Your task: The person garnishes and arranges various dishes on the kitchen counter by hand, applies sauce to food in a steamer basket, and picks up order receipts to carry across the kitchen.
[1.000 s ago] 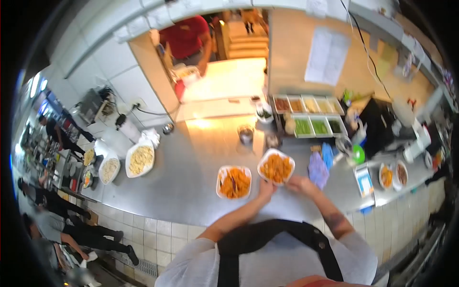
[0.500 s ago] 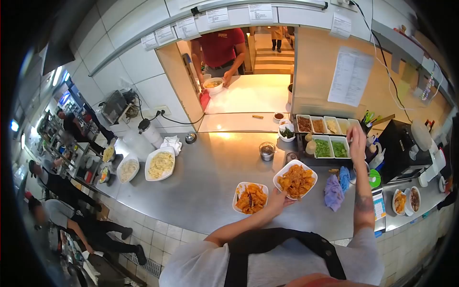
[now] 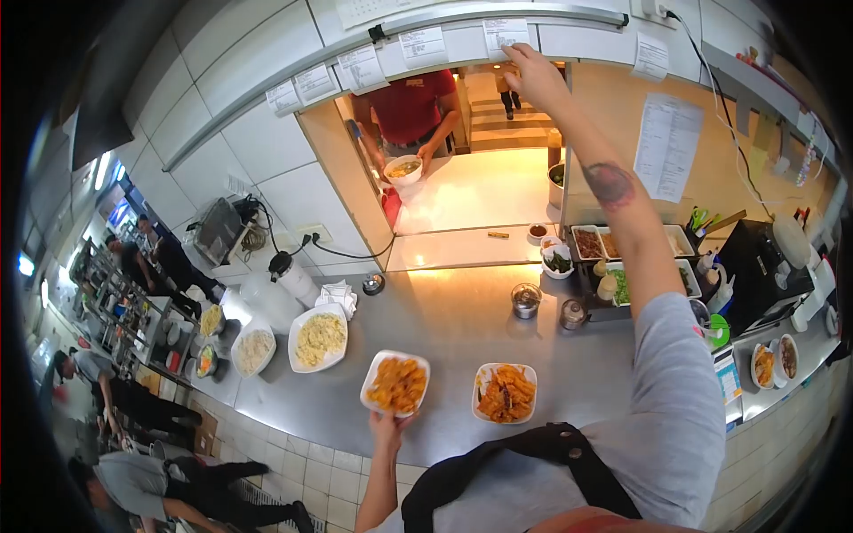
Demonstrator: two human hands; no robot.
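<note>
With one hand on a filled bowl (image 3: pixel 396 382) and the other up at a paper slip (image 3: pixel 506 37), the bowl is best held level, its orange food well inside the rim, with a light touch on the slip so the paper does not tear. The left hand (image 3: pixel 387 428) reaches forward low, its fingers closed on the bowl's near side, close to the near edge of the counter (image 3: pixel 453 302); whether the base is lifted cannot be told. The right arm stretches up and across, the right hand (image 3: pixel 533 78) bent at the wrist, its fingers at the slip's lower edge; whether they pinch it is unclear. A second bowl (image 3: pixel 505 393) stands apart, to the right, also by the counter's near edge.
</note>
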